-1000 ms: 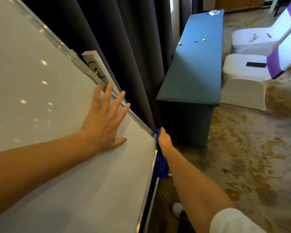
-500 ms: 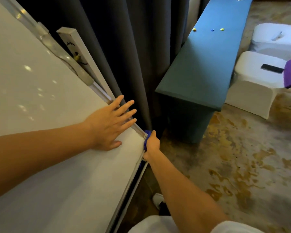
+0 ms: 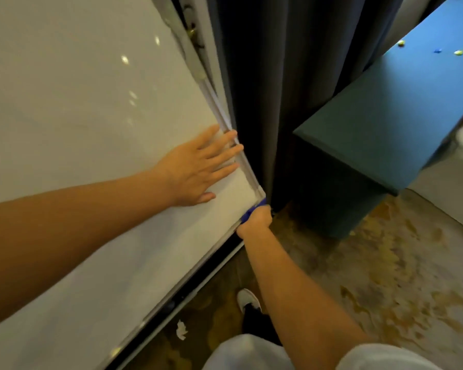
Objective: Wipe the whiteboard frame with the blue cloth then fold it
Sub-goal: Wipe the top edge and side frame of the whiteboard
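R hand (image 3: 254,218) is fisted around the blue cloth (image 3: 247,212), pressing it onto the whiteboard frame (image 3: 247,172) right at the lower corner, where the side rail meets the bottom rail. Only a sliver of cloth shows btwn the knuckles and the frame; the rest is hidden in the fist, so can't tell how much is actually bunched in there. L hand (image 3: 198,166) lies flat and splayed on the whiteboard (image 3: 78,102) surface, holding nothing, fingertips up against the side rail, prob bracing the board. Risks from here, imo: 1) corner is the snag point: cloth can catch on the rail joint and pull out of the fist when the wipe turns onto the bottom rail. 2) board looks free-standing and tilted; a hard push at the corner w/ the palm brace slipping on the glossy face could swing or shift it. 3) dark curtain (image 3: 265,89) hangs just beside the corner, so knuckles or cloth could drag into the folds and skip the outer edge. 4) shoe (image 3: 249,303) sits near the board's base, and a crumpled white scrap (image 3: 181,329) lies on the floor nearby; stepping along the bottom rail could kick the base or tray. 5) teal table (image 3: 385,124) corner is close on the R, so elbow room is tight. Fold step not yet started; tightly wadded cloth will need shaking out first.
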Motion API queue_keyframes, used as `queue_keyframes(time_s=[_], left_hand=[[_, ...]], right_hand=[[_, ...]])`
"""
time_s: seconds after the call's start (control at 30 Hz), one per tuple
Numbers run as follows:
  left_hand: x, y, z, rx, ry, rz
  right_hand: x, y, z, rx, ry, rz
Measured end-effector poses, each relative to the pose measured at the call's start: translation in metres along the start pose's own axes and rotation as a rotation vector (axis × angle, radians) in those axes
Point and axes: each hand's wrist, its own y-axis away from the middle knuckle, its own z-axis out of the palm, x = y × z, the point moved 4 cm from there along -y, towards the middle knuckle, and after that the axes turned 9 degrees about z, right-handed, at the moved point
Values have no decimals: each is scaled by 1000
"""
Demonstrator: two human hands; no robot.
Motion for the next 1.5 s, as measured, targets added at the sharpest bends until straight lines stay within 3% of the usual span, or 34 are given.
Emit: queue_keyframes(time_s=[0.1,0.2,0.27,0.43,0.5,0.63,0.7,0.77,0.83,0.9,1.0,1.07,1.13,1.27,1.3,1.37,1.4,1.43,1.5], left_hand=[[28,34,2,-99,119,-112],[81,84,3,-206,289,-206],[127,130,4,-273,391,-302],[241,247,7,-482,674,-617],[282,269,7,-524,876,-836],[350,286,6,-383,1405,-1616],[374,289,10,-181,1675,-2039],[397,288,17,165,1989,-2493],[414,275,22,718,2346,-2850],[412,259,26,1307,2515,-2889],[412,235,37,1837,2478,-2932],[406,217,45,2141,2395,-2954],[397,201,52,2370,2313,-2972],[358,159,64,2686,2124,-2970],[345,148,67,2815,2059,-2930],[316,131,74,3317,1736,-2662],[305,128,78,3503,1523,-2531],[301,121,83,3650,1245,-2470],[301,114,88,3705,893,-2505]], right_hand=[[55,17,2,22,204,-26],[127,53,-21,-52,281,176],[131,65,-38,-146,339,208],[139,84,-38,-132,364,173],[179,99,-48,-179,461,273],[222,115,-74,-302,701,405],[217,118,-81,-376,823,427],[213,124,-84,-432,899,470],[213,139,-74,-521,1094,453],[210,161,-58,-674,1353,333],[225,197,-17,-1037,1940,-100],[246,225,17,-1395,2322,-587],[279,252,39,-1806,2506,-1094],[360,266,43,-2550,2526,-1743],[378,265,38,-2714,2448,-1985],[406,258,18,-3037,2018,-2531],[415,254,8,-3166,1767,-2713],[422,247,-5,-3330,1526,-2796],[439,245,-20,-3463,1271,-2878]])
